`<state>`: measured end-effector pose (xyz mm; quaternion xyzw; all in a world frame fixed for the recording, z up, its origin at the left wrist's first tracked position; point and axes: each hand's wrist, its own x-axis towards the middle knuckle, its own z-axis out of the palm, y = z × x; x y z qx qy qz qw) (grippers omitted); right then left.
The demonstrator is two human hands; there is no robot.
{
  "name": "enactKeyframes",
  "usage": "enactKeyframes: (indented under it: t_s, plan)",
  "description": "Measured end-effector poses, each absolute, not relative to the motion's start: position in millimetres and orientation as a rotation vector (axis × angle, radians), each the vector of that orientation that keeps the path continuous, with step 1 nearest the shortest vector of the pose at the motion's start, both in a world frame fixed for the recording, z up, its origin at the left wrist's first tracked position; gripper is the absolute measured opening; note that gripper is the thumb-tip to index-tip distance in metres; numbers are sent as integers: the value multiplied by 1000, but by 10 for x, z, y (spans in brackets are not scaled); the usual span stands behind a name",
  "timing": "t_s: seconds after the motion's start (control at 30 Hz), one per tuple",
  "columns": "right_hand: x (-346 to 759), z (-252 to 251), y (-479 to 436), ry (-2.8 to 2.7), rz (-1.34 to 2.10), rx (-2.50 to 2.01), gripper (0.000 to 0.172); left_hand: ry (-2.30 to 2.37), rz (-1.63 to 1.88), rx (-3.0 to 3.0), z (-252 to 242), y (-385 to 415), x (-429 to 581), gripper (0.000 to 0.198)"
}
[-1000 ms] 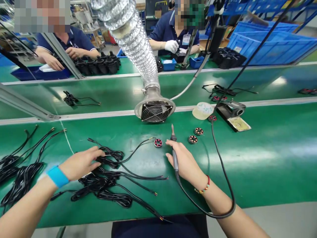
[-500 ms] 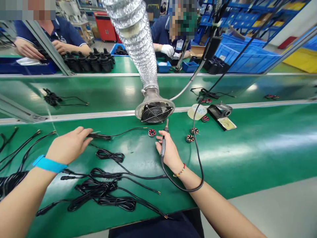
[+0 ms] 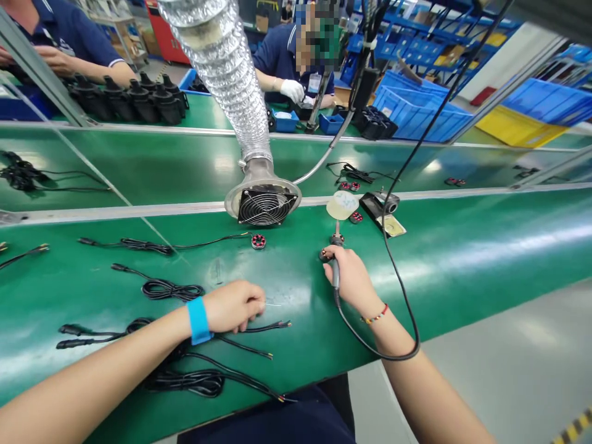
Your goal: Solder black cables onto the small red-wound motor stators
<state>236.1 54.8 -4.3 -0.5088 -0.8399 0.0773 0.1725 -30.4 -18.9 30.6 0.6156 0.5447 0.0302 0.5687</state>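
My right hand [image 3: 351,279] is closed round a soldering iron [image 3: 335,266] whose tip points away, close to a small round motor stator [image 3: 325,254] on the green bench. My left hand [image 3: 234,306], with a blue wrist strap [image 3: 198,320], rests on the bench with its fingers pinched on a thin wire [image 3: 272,304], beside the stripped ends of black cables [image 3: 259,327]. Another stator [image 3: 258,241], joined to a black cable [image 3: 148,246], lies in front of the extraction fan [image 3: 263,205].
More coiled black cables [image 3: 185,382] lie at the near edge. A soldering-iron stand [image 3: 383,206], a sponge [image 3: 343,204] and more stators [image 3: 355,217] sit right of the fan. The silver duct [image 3: 222,68] rises above. Two other people work across the conveyor [image 3: 139,166].
My left hand left the far cable and drew back to the near middle, pinching a thin wire. My right hand with the iron shifted right toward a stator. The camera turned right.
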Motion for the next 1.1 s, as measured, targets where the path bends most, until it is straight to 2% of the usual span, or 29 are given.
enactKeyframes:
  t_s: [0.3,0.47,0.57,0.77,0.97,1.1]
  plan:
    - [1803,-40,40,-2372,642,-977,36,1460,536,1390,75,132,-120,16]
    - [1753,-151,89,-2269,623,-1098,43,1526,628,1358,-34,121,-185,19]
    - [1741,-237,144,-2309,660,-1122,45,1521,635,1360,-44,107,-175,22]
    - [1682,-352,102,-2427,582,-1017,35,1566,420,1526,12,42,-104,34]
    - [1721,-382,82,-2456,540,-903,33,1526,341,1625,-9,32,-126,23]
    - [1764,-383,96,-2412,639,-838,36,1458,426,1510,-30,92,-183,25]
